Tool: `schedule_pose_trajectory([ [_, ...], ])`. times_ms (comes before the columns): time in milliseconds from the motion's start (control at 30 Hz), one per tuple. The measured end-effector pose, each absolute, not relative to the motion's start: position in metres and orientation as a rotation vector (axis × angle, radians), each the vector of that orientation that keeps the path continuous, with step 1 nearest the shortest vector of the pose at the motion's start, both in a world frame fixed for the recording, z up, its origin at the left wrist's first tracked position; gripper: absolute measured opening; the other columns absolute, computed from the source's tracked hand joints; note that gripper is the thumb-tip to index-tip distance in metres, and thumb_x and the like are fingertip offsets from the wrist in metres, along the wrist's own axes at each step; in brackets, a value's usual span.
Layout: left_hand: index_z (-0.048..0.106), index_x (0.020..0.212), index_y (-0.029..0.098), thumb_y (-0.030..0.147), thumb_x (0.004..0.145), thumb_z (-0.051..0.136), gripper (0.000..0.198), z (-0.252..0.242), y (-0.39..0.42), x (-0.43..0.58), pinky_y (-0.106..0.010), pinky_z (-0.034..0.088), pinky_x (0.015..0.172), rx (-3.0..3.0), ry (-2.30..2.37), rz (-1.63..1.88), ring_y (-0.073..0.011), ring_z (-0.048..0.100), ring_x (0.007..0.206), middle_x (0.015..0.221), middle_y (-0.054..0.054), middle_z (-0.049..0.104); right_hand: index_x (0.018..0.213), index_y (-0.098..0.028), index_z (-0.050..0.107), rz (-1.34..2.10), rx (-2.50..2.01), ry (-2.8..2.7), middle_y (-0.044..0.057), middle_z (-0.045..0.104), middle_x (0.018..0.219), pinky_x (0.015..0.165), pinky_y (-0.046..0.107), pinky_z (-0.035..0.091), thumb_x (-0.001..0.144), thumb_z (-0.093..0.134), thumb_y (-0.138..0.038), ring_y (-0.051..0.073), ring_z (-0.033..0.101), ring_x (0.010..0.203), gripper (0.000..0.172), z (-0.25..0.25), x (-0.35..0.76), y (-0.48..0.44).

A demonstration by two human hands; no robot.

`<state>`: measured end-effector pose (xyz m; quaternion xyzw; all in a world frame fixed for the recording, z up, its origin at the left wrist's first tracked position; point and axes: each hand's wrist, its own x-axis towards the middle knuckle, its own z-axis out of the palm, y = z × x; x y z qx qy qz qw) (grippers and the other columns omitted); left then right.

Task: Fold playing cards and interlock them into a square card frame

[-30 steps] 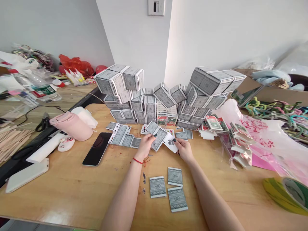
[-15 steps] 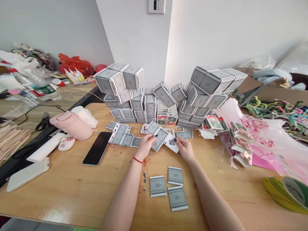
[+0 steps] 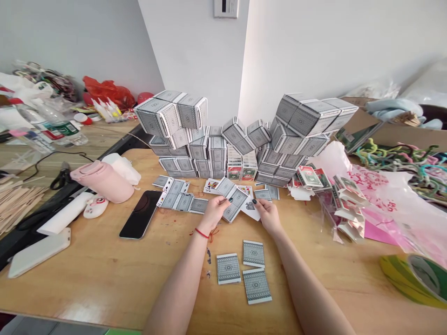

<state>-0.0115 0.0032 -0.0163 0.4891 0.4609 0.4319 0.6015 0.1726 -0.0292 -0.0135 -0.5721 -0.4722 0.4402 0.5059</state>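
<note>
Here we are at the middle of the worktop [image 3: 132,279], and both my hands are busy! My left hand [image 3: 214,212], a red cord [image 3: 201,232] round its wrist, pinches narrow on the patterned card piece [image 3: 234,205], back side showing, tilted, a pale line running across it; whether that's one card or two, I can't tell. Over on the right, my right hand [image 3: 268,217] has a narrow pinch on the spade card [image 3: 250,208], white face showing, its left part tucked behind the patterned piece. Just beyond them lie face-up cards [image 3: 211,186], partly covered from my view.

Nearer me, between my forearms, three patterned squares [image 3: 228,268] lie flat with white strips along two edges, one on the left, two close together on the right. Left of my hands, a loose spread of cards [image 3: 174,194] reaches towards the black-screened phone [image 3: 140,215], and a pink container [image 3: 103,180] leans farther left.

At the far side, what a sight: patterned blocks climb in a left stack [image 3: 174,132] and a right stack [image 3: 302,125], with red-and-green card boxes [image 3: 242,167] low between them! Near right, there's the yellow-green tape roll [image 3: 398,274].
</note>
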Motion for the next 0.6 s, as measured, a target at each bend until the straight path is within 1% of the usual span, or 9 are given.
schedule_pose_trajectory([
  [133,0.059,0.064,0.012,0.035,0.064,0.062,0.023,-0.018,0.000,-0.007,-0.020,0.028,0.049,1.171,1.080,0.993,-0.0077,0.040,0.051,0.055,0.002,0.050,0.067,-0.015,0.060,1.028,-1.393,-1.148,0.000,0.050,0.049,0.037,0.022,0.029,0.068,0.054,-0.057,0.011,0.040,0.041,0.042,-0.016,0.173,-0.028],
  [267,0.060,0.063,0.013,0.035,0.063,0.062,0.022,-0.018,-0.003,-0.006,-0.020,0.029,0.049,1.196,1.100,0.991,-0.0092,0.043,0.053,0.054,0.002,0.052,0.065,-0.016,0.059,1.007,-1.404,-1.166,-0.002,0.048,0.048,0.039,0.022,0.028,0.069,0.053,-0.055,0.011,0.038,0.041,0.040,-0.017,0.172,-0.028],
  [400,0.059,0.062,0.013,0.034,0.063,0.062,0.021,-0.015,-0.005,-0.003,-0.020,0.028,0.048,1.179,1.118,0.984,-0.0094,0.043,0.052,0.054,0.002,0.052,0.063,-0.016,0.056,0.987,-1.411,-1.171,-0.002,0.045,0.047,0.038,0.022,0.027,0.070,0.053,-0.054,0.010,0.037,0.042,0.039,-0.017,0.172,-0.027],
  [500,0.059,0.063,0.014,0.034,0.064,0.062,0.021,-0.013,-0.005,0.002,-0.020,0.029,0.049,1.135,1.108,1.010,-0.0093,0.044,0.053,0.056,0.002,0.054,0.064,-0.017,0.055,0.987,-1.391,-1.117,-0.003,0.047,0.047,0.036,0.021,0.028,0.068,0.056,-0.052,0.009,0.038,0.041,0.036,-0.016,0.173,-0.027],
  [600,0.060,0.066,0.013,0.034,0.064,0.062,0.021,-0.013,-0.004,0.006,-0.021,0.032,0.051,1.071,1.076,1.067,-0.0097,0.047,0.055,0.059,0.001,0.056,0.070,-0.018,0.052,1.083,-1.287,-0.986,-0.004,0.052,0.050,0.034,0.021,0.033,0.066,0.061,-0.048,0.009,0.042,0.038,0.032,-0.015,0.173,-0.028],
])
